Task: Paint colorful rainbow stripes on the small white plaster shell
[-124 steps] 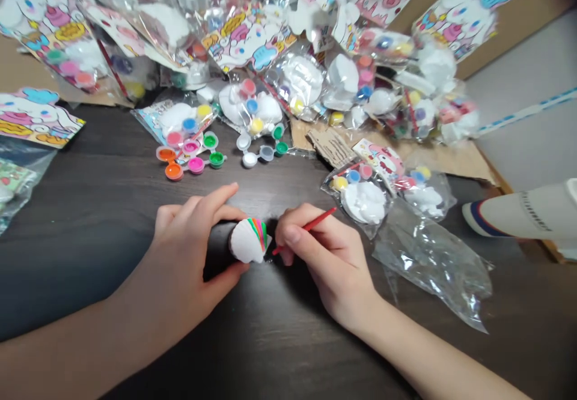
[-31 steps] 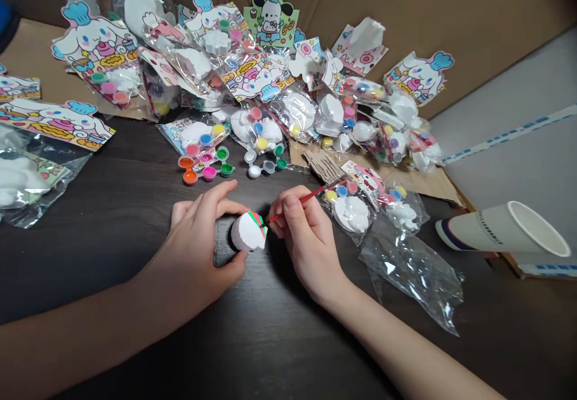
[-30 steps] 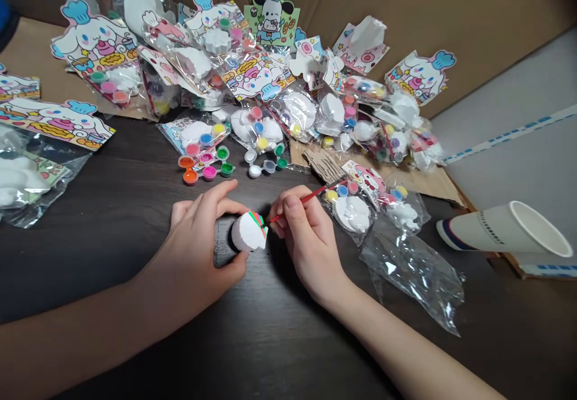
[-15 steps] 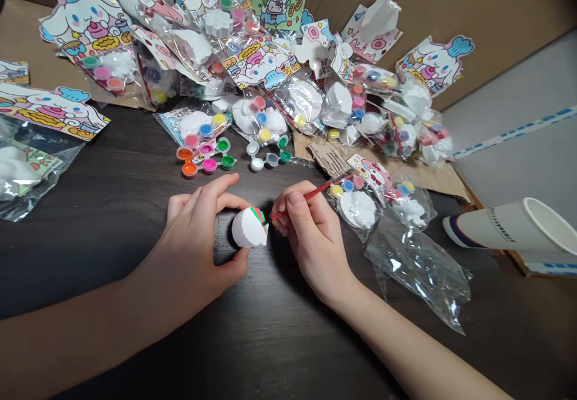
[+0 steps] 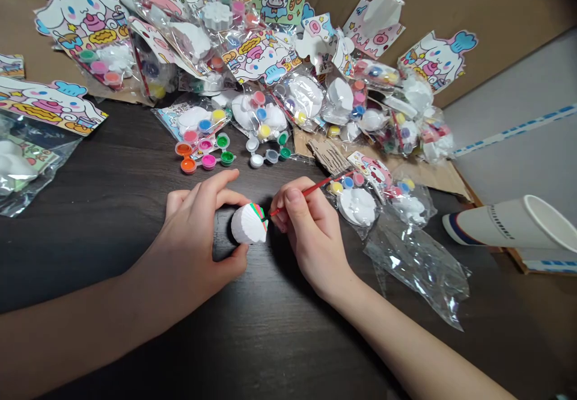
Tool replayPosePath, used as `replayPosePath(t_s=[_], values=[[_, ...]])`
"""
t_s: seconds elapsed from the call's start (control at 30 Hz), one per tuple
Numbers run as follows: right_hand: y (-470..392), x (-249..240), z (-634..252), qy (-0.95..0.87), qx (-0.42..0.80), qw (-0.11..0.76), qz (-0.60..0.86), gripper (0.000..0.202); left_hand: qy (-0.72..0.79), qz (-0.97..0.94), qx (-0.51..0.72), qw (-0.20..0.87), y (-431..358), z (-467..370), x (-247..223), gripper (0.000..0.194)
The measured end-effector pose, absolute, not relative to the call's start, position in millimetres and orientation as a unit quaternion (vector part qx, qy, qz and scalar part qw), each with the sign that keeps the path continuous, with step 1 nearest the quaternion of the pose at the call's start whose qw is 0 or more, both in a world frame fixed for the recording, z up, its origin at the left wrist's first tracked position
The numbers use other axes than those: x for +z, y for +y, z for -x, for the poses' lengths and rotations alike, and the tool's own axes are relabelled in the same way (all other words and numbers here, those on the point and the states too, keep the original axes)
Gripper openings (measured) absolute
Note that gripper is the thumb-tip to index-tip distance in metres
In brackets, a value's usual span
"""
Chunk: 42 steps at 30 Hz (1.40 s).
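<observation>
Steadies a white, ribbed, shell-shaped piece [image 5: 246,226] between the thumb and fingertips of the left hand [image 5: 193,226], over the dark table [image 5: 252,340]; impossible to tell whether lifted or resting. Clamps a thin red brush [image 5: 315,187] in the fingers of the right hand [image 5: 313,232], with the dark tip at the coloured edge of the piece, apparently touching. Shows, as finished work, green and orange-red stripes along the upper right edge alone; leaves most of the ribbed face and the visible side white, so seems rather early on. Past the right hand, a crumpled clear bag [image 5: 424,268] and a paper cup [image 5: 500,223]. Beyond both hands, an opened paint strip [image 5: 208,161] in orange, pink and green, just beside a second strip [image 5: 256,160] in white, greyish and green. Farther back, heaped bagged kits [image 5: 261,57] against brown cardboard [image 5: 424,3].
</observation>
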State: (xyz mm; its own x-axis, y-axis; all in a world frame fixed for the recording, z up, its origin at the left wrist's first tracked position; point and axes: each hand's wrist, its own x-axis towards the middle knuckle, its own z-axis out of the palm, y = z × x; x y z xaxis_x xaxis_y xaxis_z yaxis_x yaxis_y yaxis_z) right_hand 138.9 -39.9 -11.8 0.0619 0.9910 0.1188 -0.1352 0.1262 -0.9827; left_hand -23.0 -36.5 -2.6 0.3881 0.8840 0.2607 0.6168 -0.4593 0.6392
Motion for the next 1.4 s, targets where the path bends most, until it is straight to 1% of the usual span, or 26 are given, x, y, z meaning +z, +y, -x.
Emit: replayPosePath(t_s=[0.6, 1.4], values=[[-39.7, -10.5, -138.3, -0.481, 0.485, 0.572, 0.455, 0.029, 0.464, -0.803, 0.302, 0.221, -36.3, 23.0, -3.6, 0.060], [-41.9, -8.8, -140.0, -0.493, 0.481, 0.553, 0.469, 0.031, 0.472, -0.809, 0.279, 0.212, -36.8, 22.8, 0.3, 0.058]])
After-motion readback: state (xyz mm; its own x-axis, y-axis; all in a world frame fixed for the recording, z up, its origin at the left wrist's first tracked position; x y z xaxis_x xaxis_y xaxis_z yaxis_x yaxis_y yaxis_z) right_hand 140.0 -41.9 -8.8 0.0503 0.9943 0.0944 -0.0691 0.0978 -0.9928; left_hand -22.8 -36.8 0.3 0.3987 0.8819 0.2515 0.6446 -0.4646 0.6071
